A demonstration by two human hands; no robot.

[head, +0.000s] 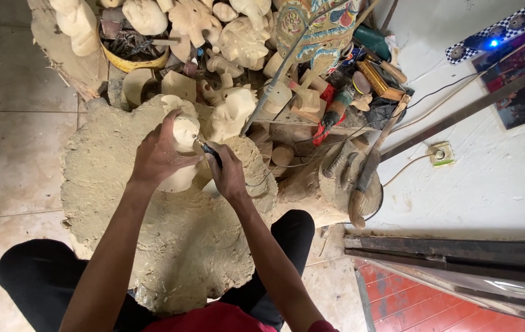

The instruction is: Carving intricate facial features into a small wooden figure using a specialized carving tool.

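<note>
Knees flank the sawdust-caked stump. Left hand wraps the pale carving on top; right hand pinches the rotary tool against it. Rough shape's cut, details look unfinished.

Both arms outstretched, hands close together, fingers curled tight.

Pale wooden carving upright on dusty stump; black rotary tool tip touching it.
</note>
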